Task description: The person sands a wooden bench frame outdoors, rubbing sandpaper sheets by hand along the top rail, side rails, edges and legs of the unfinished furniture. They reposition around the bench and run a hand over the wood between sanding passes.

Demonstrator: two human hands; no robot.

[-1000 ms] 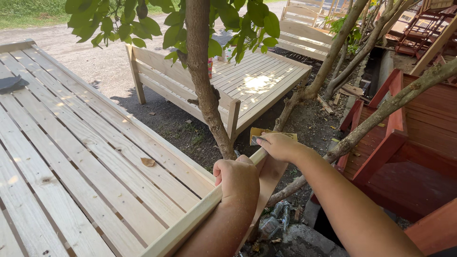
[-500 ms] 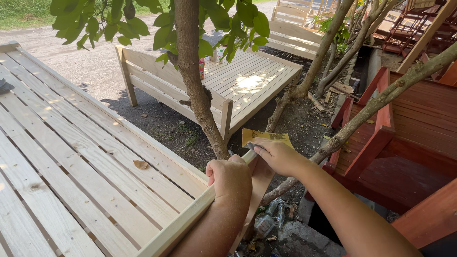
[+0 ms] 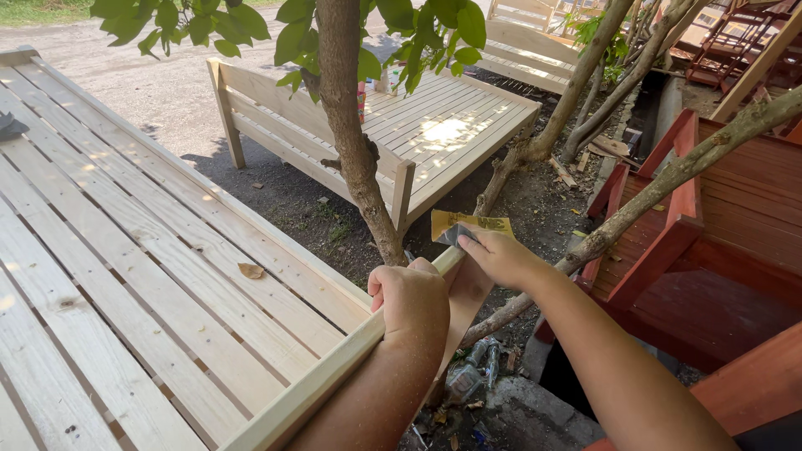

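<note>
My left hand [image 3: 411,299] grips the front rail of a pale slatted wooden bed frame [image 3: 125,276] near its corner. My right hand [image 3: 494,255] presses a folded sheet of yellow-backed sandpaper [image 3: 466,225] against the corner post end of that rail. A thin tree trunk [image 3: 355,142] rises right behind the corner, close to both hands.
A second pale wooden bed frame [image 3: 434,125] stands beyond the tree. Red-stained wooden furniture [image 3: 718,225] sits at the right. A leaning branch [image 3: 660,184] crosses above my right forearm. Litter lies on the dirt [image 3: 468,384] below the corner. A dry leaf [image 3: 250,271] rests on the slats.
My right hand with the sandpaper has shifted slightly along the corner of the rail; my left hand keeps its grip. The view has drifted a little.
</note>
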